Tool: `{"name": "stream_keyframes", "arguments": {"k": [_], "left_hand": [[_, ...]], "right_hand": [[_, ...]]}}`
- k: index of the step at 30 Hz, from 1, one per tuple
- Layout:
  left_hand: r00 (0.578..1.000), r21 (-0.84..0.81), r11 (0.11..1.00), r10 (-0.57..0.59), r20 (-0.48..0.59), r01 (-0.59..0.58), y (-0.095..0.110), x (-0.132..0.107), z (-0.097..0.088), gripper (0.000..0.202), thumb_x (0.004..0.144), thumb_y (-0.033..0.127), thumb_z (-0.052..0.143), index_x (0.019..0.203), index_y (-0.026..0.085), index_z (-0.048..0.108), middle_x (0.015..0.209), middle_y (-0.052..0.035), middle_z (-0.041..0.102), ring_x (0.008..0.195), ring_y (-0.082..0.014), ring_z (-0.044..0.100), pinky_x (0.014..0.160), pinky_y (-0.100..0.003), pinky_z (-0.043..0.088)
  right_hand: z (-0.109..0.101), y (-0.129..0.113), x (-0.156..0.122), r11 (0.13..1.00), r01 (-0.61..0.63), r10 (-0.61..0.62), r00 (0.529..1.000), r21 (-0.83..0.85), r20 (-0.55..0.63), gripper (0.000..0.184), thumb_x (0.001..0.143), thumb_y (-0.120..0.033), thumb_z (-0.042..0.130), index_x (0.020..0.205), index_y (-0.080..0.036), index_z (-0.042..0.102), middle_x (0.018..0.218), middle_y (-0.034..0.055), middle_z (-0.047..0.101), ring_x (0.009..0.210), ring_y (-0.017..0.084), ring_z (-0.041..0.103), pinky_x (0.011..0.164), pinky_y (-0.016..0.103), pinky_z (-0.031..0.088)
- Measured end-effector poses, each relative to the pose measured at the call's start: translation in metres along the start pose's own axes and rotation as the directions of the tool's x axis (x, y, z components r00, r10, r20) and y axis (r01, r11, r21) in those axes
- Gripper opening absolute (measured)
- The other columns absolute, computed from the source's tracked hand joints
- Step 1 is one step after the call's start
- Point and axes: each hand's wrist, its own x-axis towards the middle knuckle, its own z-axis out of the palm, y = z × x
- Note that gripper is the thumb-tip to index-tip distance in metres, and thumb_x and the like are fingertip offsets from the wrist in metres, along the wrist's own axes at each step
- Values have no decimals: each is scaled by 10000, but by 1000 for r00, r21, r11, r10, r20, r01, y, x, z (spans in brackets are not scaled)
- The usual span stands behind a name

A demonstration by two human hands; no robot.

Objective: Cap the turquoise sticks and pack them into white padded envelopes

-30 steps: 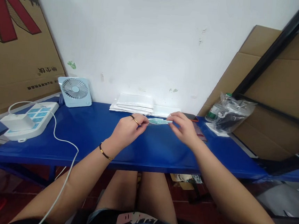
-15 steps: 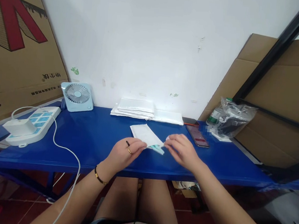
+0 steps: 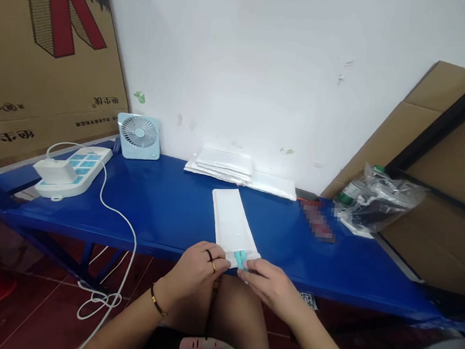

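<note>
I see left hand [image 3: 197,269] and right hand [image 3: 266,283] pinching teal pieces [image 3: 240,259] at the white pouch [image 3: 232,228] mouth, table [image 3: 164,212] edge at 6 o'clock; a loose pinch could drop them floorward.

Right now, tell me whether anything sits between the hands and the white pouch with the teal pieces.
Nothing visible does. The left hand and right hand already meet at the near end of the white pouch, fingers on the teal pieces at its opening.
</note>
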Motion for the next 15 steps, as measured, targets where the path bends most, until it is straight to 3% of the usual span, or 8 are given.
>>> {"name": "stream_keyframes", "arguments": {"k": [5,8,12,15], "left_hand": [[990,-86,996,-42,-137,30,1,-5,6,124,863,158,519,901,218,620,865,15,653,823,-107,602,756,-242,480],[988,-138,990,-51,-148,30,1,-7,6,139,863,151,513,925,211,622,897,1,661,841,-117,604,765,-247,487],[991,-107,993,-58,-117,46,0,-8,7,147,870,167,507,935,221,627,902,-5,662,845,-123,604,757,-253,485],[992,-113,992,-71,-109,58,-1,-8,8,143,869,171,510,933,221,627,916,-7,663,855,-124,603,760,-253,482]], "right_hand": [[8,8,6,987,56,-75,990,-152,-121,291,859,-98,523,1132,-171,592,872,70,657,825,176,588,701,312,474],[11,10,14,982,-4,-26,987,-190,-158,243,855,-109,541,1073,-178,621,830,63,671,778,175,596,671,322,465],[8,4,24,989,-110,106,993,-101,-43,227,862,-189,551,1076,-173,625,942,82,670,869,189,599,767,332,491],[2,-2,24,991,-131,132,991,-34,32,219,867,-224,546,1065,-193,633,1009,79,654,930,191,587,822,326,488]]}}
